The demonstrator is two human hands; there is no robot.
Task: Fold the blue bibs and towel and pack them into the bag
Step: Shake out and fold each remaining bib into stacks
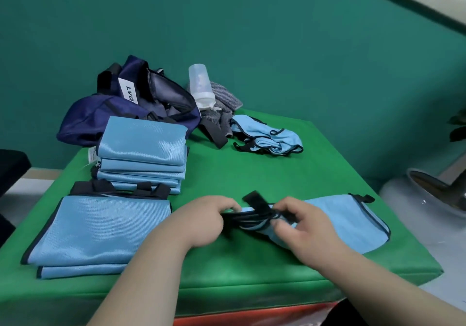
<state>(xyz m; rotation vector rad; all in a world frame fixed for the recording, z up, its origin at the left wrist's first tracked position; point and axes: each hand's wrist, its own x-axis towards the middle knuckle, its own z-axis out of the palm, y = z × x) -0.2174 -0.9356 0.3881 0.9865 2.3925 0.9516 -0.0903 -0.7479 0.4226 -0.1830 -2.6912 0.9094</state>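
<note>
Got folded bibs (pixel 100 227) stacked well in front of the navy bag (pixel 100 119), leftmost. Behind those, folded towel pile (pixel 142 149) touching the bag's front. Further right, also in front of the bag: left hand (pixel 204 222) and right hand (pixel 305 230), both grips pinching the dark straps (pixel 254 216) of 1 blue bib (pixel 340 219) lying on the green counter (pixel 252 174). Crumpled bibs (pixel 267 134) just right of the bag.

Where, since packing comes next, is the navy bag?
Head view: the navy bag lies open at the far left, behind the stack of folded blue cloths, left of the clear bottle.
</note>
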